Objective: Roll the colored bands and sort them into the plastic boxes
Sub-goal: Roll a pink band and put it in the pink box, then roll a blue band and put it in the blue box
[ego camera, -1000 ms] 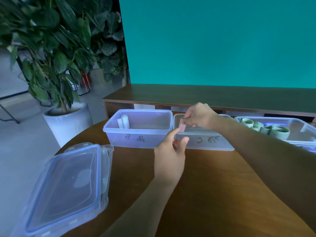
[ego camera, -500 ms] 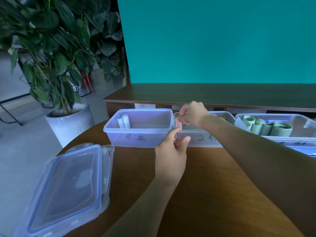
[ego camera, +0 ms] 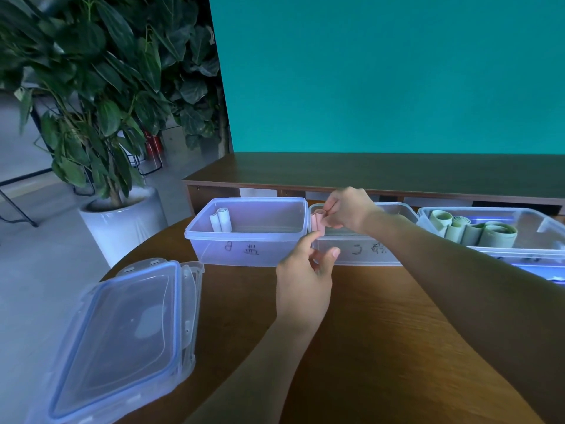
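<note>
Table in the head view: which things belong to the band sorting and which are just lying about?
Job: rolled pink band held by right hand; left hand; three clear plastic boxes; pale rolled bands; green rolled bands.
Lying about: clear blue-rimmed lids; potted plant.

My round wooden table (ego camera: 382,332) is carrying three clear plastic boxes (ego camera: 250,240) lining its far edge, and stacked lids (ego camera: 122,338) are overhanging its left edge.

office lobby: potted plant (ego camera: 91,96), sideboard (ego camera: 382,172)
</note>
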Demonstrator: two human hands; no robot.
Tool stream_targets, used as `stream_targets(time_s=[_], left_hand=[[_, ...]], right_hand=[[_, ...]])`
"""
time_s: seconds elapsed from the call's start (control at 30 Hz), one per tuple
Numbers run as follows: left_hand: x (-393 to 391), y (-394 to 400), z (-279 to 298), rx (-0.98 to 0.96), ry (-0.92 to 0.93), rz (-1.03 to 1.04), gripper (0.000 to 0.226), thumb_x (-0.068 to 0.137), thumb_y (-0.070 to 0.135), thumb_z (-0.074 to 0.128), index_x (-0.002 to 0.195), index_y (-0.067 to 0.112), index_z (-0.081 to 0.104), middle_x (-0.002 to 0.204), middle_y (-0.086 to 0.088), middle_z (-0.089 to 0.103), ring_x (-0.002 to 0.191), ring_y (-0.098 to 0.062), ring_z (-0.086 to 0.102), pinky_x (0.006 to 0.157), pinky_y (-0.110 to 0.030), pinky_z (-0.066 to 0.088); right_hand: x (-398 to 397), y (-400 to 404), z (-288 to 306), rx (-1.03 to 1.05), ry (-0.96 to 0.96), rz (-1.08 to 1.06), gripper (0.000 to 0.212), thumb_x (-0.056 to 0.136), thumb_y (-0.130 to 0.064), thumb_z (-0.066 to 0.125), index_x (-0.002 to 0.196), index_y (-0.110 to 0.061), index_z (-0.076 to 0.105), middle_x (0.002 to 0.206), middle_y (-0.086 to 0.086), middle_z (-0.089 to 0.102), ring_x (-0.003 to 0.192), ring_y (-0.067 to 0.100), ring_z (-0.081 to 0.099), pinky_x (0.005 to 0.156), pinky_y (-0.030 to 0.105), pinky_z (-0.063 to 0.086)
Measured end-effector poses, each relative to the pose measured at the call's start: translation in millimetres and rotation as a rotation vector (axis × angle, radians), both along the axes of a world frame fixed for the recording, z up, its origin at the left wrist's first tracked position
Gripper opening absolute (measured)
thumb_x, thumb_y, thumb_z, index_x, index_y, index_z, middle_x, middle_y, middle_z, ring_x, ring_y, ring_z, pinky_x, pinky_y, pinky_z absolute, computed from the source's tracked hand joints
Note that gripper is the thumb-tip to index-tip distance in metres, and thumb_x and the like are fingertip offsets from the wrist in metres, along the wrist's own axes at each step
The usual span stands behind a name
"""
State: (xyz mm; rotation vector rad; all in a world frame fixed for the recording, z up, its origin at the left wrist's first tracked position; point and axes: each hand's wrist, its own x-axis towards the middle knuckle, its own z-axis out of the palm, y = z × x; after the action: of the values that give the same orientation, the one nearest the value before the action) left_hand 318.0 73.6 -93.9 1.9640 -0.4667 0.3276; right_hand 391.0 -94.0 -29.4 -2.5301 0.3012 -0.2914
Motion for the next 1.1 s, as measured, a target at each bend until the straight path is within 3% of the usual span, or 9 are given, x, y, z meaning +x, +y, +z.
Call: stream_targets(time_s=[0.13, 0.33, 0.47, 0.57, 0.67, 0.77, 0.83, 1.0, 1.1], left_hand=[[1.7, 0.0, -0.6, 0.010, 0.012, 0.003, 0.045, 0.094, 0.046, 0.063, 0.137, 0.034, 0.056, 0.113, 0.014, 0.068, 0.096, -0.001, 0.061, 0.079, -0.005, 0.041], [0.1, 0.2, 1.2, 0.021, 0.008, 0.019, 0.047, 0.094, 0.046, 0.062, 0.138, 0.032, 0.056, 0.115, 0.013, 0.068, 0.098, -0.003, 0.062, 0.085, -0.015, 0.050], [-2.3, 1.5, 4.2, 0.000, -0.041, 0.041, 0.046, 0.094, 0.045, 0.063, 0.137, 0.030, 0.058, 0.109, 0.010, 0.070, 0.099, -0.008, 0.067, 0.088, -0.025, 0.057], [-5.6, 2.9, 5.6, -0.019, -0.069, 0.044, 0.042, 0.094, 0.042, 0.063, 0.134, 0.028, 0.060, 0.109, 0.007, 0.071, 0.100, -0.011, 0.068, 0.083, -0.022, 0.057], [-11.1, 2.2, 7.0, -0.020, -0.076, 0.014, 0.039, 0.095, 0.039, 0.064, 0.132, 0.029, 0.061, 0.112, 0.005, 0.072, 0.103, -0.013, 0.067, 0.073, -0.005, 0.047], [-20.3, 1.2, 8.4, 0.009, -0.143, -0.012, 0.034, 0.095, 0.037, 0.064, 0.127, 0.025, 0.064, 0.108, 0.003, 0.074, 0.102, -0.015, 0.069, 0.079, -0.018, 0.056], [-25.9, 1.5, 7.0, 0.052, -0.202, 0.000, 0.032, 0.096, 0.037, 0.062, 0.124, 0.023, 0.066, 0.108, 0.000, 0.074, 0.101, -0.020, 0.070, 0.084, -0.029, 0.059], [-59.6, -6.6, 5.6, 0.216, -0.244, -0.033, 0.033, 0.097, 0.038, 0.060, 0.124, 0.020, 0.067, 0.117, -0.005, 0.073, 0.109, -0.027, 0.068, 0.093, -0.033, 0.050], [-102.3, -29.7, 5.3, 0.183, -0.180, -0.124, 0.033, 0.096, 0.037, 0.063, 0.125, 0.022, 0.067, 0.111, -0.002, 0.074, 0.103, -0.022, 0.069, 0.089, -0.025, 0.044]], right_hand=[[-2.3, 0.1, 1.9, 0.013, 0.011, 0.004, 0.016, 0.086, -0.010, 0.079, 0.098, -0.017, 0.070, 0.095, 0.005, 0.074, 0.085, 0.016, 0.071, 0.083, 0.027, 0.057], [-20.3, -7.7, 16.0, 0.041, -0.017, 0.004, 0.023, 0.084, -0.008, 0.079, 0.104, -0.014, 0.069, 0.095, 0.005, 0.073, 0.075, 0.011, 0.068, 0.061, 0.014, 0.048], [-52.1, -13.9, 36.7, 0.065, -0.075, 0.026, 0.021, 0.086, -0.012, 0.079, 0.104, -0.013, 0.069, 0.093, 0.005, 0.074, 0.077, 0.014, 0.071, 0.081, 0.025, 0.058], [-94.3, -16.7, 46.3, 0.138, -0.141, 0.047, 0.019, 0.086, -0.014, 0.079, 0.103, -0.012, 0.070, 0.086, 0.004, 0.076, 0.068, 0.008, 0.071, 0.071, 0.016, 0.056], [-147.0, -18.8, 40.3, 0.199, -0.188, 0.055, 0.019, 0.087, -0.019, 0.079, 0.103, -0.013, 0.069, 0.082, 0.002, 0.076, 0.063, 0.004, 0.069, 0.069, 0.016, 0.056], [-198.6, -26.8, 22.4, 0.262, -0.181, 0.010, 0.021, 0.087, -0.023, 0.079, 0.104, -0.014, 0.068, 0.081, 0.003, 0.077, 0.073, 0.015, 0.071, 0.075, 0.029, 0.058], [-234.5, -34.5, 10.5, 0.271, -0.179, -0.041, 0.019, 0.088, -0.025, 0.077, 0.103, -0.018, 0.068, 0.074, -0.001, 0.075, 0.076, 0.009, 0.068, 0.074, 0.027, 0.053], [-323.1, -49.0, -10.0, 0.267, -0.259, -0.170, 0.014, 0.088, -0.028, 0.077, 0.100, -0.020, 0.072, 0.081, -0.006, 0.075, 0.065, 0.000, 0.066, 0.065, 0.016, 0.050], [-364.7, -54.3, -16.6, 0.258, -0.338, -0.240, 0.006, 0.090, -0.028, 0.075, 0.094, -0.027, 0.071, 0.078, -0.009, 0.074, 0.065, 0.000, 0.066, 0.061, 0.014, 0.049]])
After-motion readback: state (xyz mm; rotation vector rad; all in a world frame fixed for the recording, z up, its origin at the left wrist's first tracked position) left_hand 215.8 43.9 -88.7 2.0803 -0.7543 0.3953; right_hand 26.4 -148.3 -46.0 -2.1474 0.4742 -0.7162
